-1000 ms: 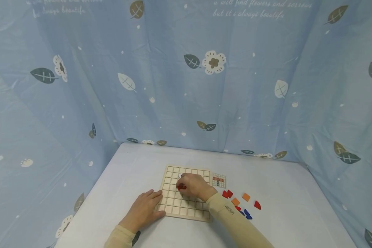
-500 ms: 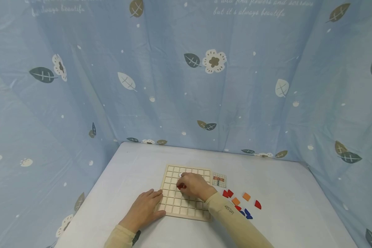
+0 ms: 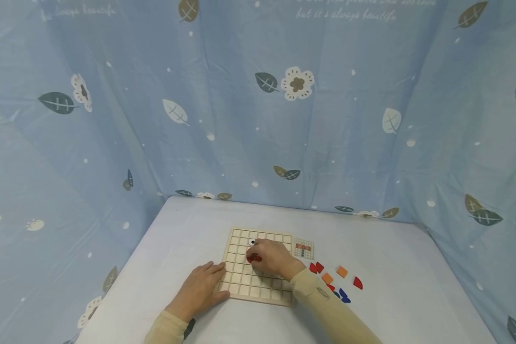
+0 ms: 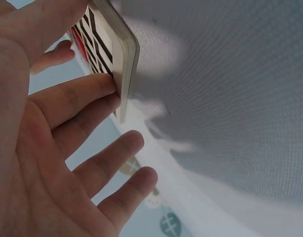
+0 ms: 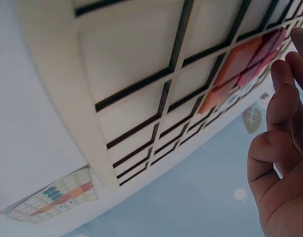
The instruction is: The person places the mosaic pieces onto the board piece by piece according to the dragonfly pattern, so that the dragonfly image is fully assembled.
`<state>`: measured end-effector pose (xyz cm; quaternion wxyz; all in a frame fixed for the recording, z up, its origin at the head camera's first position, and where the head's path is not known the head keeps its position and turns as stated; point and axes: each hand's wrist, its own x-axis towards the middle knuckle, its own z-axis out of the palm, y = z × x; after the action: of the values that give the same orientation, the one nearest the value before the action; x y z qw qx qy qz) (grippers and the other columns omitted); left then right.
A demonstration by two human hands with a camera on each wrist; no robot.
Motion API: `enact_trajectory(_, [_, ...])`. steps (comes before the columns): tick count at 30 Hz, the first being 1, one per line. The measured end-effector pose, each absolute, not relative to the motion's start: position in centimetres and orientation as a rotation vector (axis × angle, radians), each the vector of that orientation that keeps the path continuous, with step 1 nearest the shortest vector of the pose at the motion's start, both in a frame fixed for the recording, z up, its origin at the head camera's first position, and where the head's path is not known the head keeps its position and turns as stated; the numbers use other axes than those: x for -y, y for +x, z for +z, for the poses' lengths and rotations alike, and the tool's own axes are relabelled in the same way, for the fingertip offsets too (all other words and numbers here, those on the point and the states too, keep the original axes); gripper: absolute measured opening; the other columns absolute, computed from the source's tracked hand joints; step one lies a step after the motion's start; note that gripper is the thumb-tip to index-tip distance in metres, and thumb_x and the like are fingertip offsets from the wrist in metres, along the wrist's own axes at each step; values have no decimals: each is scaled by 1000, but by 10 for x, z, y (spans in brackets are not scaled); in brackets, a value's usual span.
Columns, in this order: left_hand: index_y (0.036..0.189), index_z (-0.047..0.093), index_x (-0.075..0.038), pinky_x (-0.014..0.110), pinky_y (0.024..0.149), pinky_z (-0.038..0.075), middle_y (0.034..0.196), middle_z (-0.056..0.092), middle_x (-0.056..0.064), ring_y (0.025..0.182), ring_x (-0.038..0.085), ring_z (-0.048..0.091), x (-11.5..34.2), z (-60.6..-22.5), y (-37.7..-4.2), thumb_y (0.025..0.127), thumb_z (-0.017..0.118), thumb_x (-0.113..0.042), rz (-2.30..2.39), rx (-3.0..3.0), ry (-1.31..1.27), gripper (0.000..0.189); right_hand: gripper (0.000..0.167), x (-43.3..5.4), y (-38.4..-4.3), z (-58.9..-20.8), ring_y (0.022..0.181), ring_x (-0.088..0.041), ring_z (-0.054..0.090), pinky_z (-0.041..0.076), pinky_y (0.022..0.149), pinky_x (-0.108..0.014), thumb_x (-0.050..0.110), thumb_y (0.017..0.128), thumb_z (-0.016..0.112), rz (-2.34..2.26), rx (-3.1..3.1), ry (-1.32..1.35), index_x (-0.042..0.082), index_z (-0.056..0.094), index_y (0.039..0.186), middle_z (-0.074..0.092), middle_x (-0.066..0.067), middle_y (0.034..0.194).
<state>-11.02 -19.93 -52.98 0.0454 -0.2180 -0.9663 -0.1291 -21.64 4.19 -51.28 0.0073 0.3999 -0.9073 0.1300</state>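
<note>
A wooden grid board (image 3: 241, 281) lies on the white table. My left hand (image 3: 202, 289) steadies its left front corner, fingers extended; in the left wrist view, fingertips touch the board's rim (image 4: 123, 74). My right hand (image 3: 273, 258) is over the board's middle, thumb and finger pinching at a small red tile (image 3: 253, 258). A white disc with a black dot (image 3: 252, 242) sits just beyond. In the right wrist view, orange tiles (image 5: 239, 60) and a red tile (image 5: 277, 42) lie in the grid beside the fingertips; the hand partly hides these.
A small pattern card (image 3: 304, 249) lies right of the board. Farther right are scattered red quarter-round tiles (image 3: 358, 283), orange squares (image 3: 342, 271) and blue pieces (image 3: 344, 295). A blue patterned curtain (image 3: 258, 119) surrounds the table.
My right hand has shifted very slightly at the red tile, and the dotted white disc shows more fully. The left hand stays on the board's corner.
</note>
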Motion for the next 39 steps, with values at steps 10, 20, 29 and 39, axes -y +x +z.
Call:
enact_trajectory(10, [128, 67, 3, 59, 104, 45, 139, 61, 15, 129, 44, 54, 199, -532, -111, 86, 79, -41, -423, 2993, -628, 62, 23, -67, -206, -498, 87, -9, 64, 56, 67, -27, 24, 90, 77, 505, 2762, 1152, 23, 77, 113, 69, 4, 106])
enact_trajectory(20, [128, 66, 4, 59, 105, 45, 139, 61, 14, 129, 43, 53, 198, -532, -110, 86, 80, -40, -442, 3005, -606, 63, 30, -118, -188, -488, 96, -9, 65, 59, 78, -31, 26, 87, 82, 503, 2664, 975, 22, 75, 116, 68, 8, 108])
enact_trajectory(29, [128, 67, 3, 57, 104, 46, 138, 62, 14, 128, 42, 54, 198, -533, -110, 86, 80, -41, -433, 2985, -623, 62, 38, -174, -173, -487, 80, -8, 61, 53, 62, -24, 24, 84, 85, 531, 2687, 732, 23, 74, 120, 68, 10, 107])
enact_trajectory(39, [127, 67, 4, 58, 104, 45, 136, 63, 15, 127, 43, 55, 199, -531, -108, 85, 81, -39, -458, 2962, -629, 61, 45, -236, -160, -499, 80, -15, 58, 49, 58, -22, 26, 84, 84, 543, 2875, 436, 18, 70, 127, 68, 3, 111])
